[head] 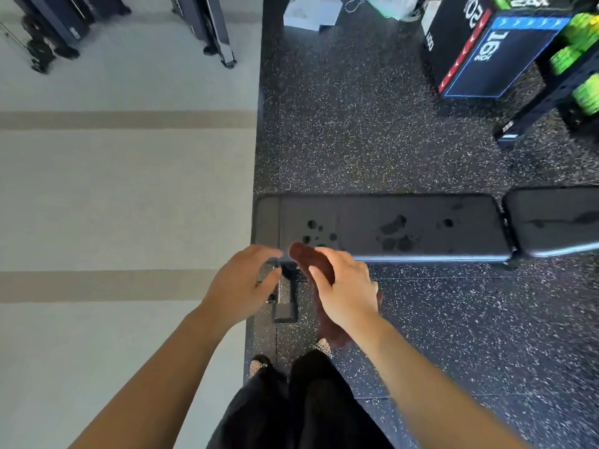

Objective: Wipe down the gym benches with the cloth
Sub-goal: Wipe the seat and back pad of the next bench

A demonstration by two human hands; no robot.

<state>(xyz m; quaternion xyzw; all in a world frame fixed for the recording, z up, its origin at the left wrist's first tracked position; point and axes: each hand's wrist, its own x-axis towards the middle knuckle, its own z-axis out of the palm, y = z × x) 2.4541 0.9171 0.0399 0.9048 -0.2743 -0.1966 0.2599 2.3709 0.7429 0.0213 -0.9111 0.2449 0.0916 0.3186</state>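
the wet spots [316,231] on the gym bench [421,228] in mid frame want spreading: best lay the cloth [311,260] flat and sweep long, overlapping strokes from the left end rightward. the right hand [346,286] grips the brown cloth at the bench's near-left corner, fingers curled round it, the rest hanging below. the left hand [240,286] hovers half-open beside it, holding nothing; whether it touches the bench i cannot tell.

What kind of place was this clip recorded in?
Most likely a gym: a black padded bench stands on speckled rubber flooring, with a numbered jump box and green weights on a rack beyond it. The right hand holds a brown cloth.
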